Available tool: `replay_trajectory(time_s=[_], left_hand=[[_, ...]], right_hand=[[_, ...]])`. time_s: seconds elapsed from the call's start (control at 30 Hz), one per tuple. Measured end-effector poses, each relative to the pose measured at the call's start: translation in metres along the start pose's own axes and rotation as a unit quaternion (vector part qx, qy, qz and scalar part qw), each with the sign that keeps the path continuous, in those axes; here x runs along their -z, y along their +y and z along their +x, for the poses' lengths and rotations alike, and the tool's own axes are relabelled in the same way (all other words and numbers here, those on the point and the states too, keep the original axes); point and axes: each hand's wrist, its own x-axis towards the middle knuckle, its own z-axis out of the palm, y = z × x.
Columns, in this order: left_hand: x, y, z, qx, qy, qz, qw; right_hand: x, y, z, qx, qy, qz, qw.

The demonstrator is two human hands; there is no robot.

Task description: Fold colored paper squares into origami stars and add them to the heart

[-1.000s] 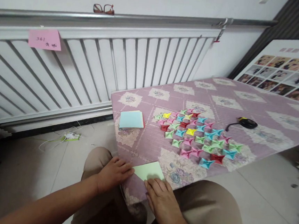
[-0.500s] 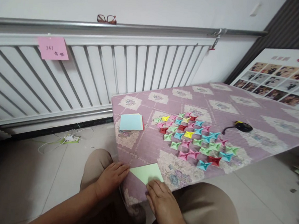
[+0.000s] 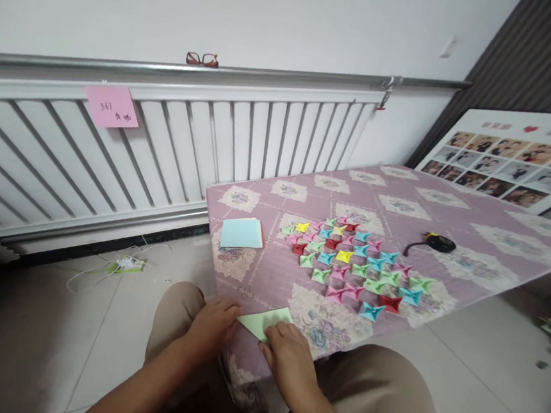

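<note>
A light green paper (image 3: 256, 321), folded to a triangle, lies flat near the table's front left corner. My left hand (image 3: 218, 320) is at its left tip, fingers together on the table edge; whether they pinch the paper is unclear. Over the paper's lower right part rests my right hand (image 3: 286, 355), its fingers bent and pressing on the sheet. Behind the hands is a stack of paper squares (image 3: 241, 234), light blue on top. Several small folded paper shapes (image 3: 344, 256) in pink, green, blue, yellow and red stand in rows to the right.
The purple patterned tablecloth (image 3: 269, 283) covers the table. A black coiled cable (image 3: 440, 243) lies at the right. A white radiator (image 3: 204, 142) with a pink note (image 3: 113, 107) runs behind. A power strip (image 3: 129, 264) is on the floor, and a photo board (image 3: 516, 157) leans at the back right.
My right hand has moved slightly left and up over the green paper, and less of the paper shows. The camera view has tilted up a little.
</note>
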Motion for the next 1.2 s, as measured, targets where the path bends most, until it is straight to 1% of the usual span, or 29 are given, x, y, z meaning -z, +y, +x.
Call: replay_trajectory(time_s=[0.07, 0.17, 0.23, 0.3, 0.4, 0.5, 0.57, 0.63, 0.67, 0.7, 0.77, 0.8, 0.83, 0.87, 0.9, 1.0, 1.07, 1.13, 1.2], left_hand=[[-0.002, 0.008, 0.002, -0.03, 0.007, 0.013, 0.999], [-0.009, 0.016, 0.006, -0.063, 0.01, 0.067, 0.996], [-0.014, 0.017, 0.008, -0.072, 0.015, 0.094, 0.993], [-0.017, 0.015, 0.011, -0.078, 0.021, 0.099, 0.992], [-0.013, 0.013, 0.014, -0.08, 0.041, 0.087, 0.992], [0.002, 0.018, 0.017, -0.093, 0.082, 0.071, 0.99], [0.017, 0.022, 0.019, -0.102, 0.14, 0.06, 0.983], [0.033, 0.024, 0.022, -0.078, 0.232, 0.032, 0.969], [0.041, 0.024, 0.023, -0.067, 0.263, 0.005, 0.962], [0.047, 0.023, 0.024, -0.048, 0.291, -0.027, 0.955], [0.052, 0.02, 0.026, -0.015, 0.326, -0.081, 0.942], [0.049, 0.018, 0.026, -0.004, 0.327, -0.102, 0.94], [0.044, 0.017, 0.026, 0.004, 0.316, -0.117, 0.942], [0.037, 0.017, 0.024, 0.011, 0.291, -0.127, 0.948], [0.027, 0.018, 0.022, 0.013, 0.259, -0.131, 0.957], [-0.005, 0.029, 0.015, 0.023, 0.182, -0.12, 0.976], [-0.022, 0.039, 0.012, 0.039, 0.141, -0.102, 0.984], [-0.032, 0.048, 0.013, 0.056, 0.112, -0.084, 0.989], [-0.037, 0.053, 0.018, 0.066, 0.094, -0.069, 0.991]], right_hand=[[-0.004, 0.0, -0.001, 0.006, 0.011, -0.016, 1.0], [-0.01, 0.001, -0.004, 0.026, 0.036, -0.045, 0.998], [-0.014, 0.002, -0.005, 0.041, 0.055, -0.06, 0.996], [-0.016, 0.002, -0.006, 0.049, 0.072, -0.069, 0.994], [-0.015, 0.001, -0.007, 0.051, 0.089, -0.07, 0.992], [-0.005, 0.001, -0.006, 0.052, 0.102, -0.039, 0.993], [0.006, 0.001, -0.002, 0.043, 0.114, 0.036, 0.992], [0.016, 0.002, 0.004, 0.007, 0.126, 0.166, 0.978], [0.021, 0.004, 0.009, -0.023, 0.127, 0.243, 0.961], [0.024, 0.005, 0.013, -0.061, 0.12, 0.323, 0.937], [0.026, 0.009, 0.023, -0.149, 0.088, 0.468, 0.867], [0.025, 0.011, 0.027, -0.183, 0.069, 0.516, 0.834], [0.023, 0.014, 0.031, -0.206, 0.056, 0.544, 0.812], [0.019, 0.016, 0.033, -0.219, 0.05, 0.556, 0.8], [0.014, 0.018, 0.035, -0.227, 0.048, 0.556, 0.798], [0.001, 0.024, 0.036, -0.246, 0.055, 0.537, 0.805], [-0.005, 0.028, 0.035, -0.253, 0.06, 0.513, 0.818], [-0.007, 0.032, 0.034, -0.248, 0.063, 0.485, 0.836], [-0.007, 0.036, 0.034, -0.233, 0.063, 0.456, 0.857]])
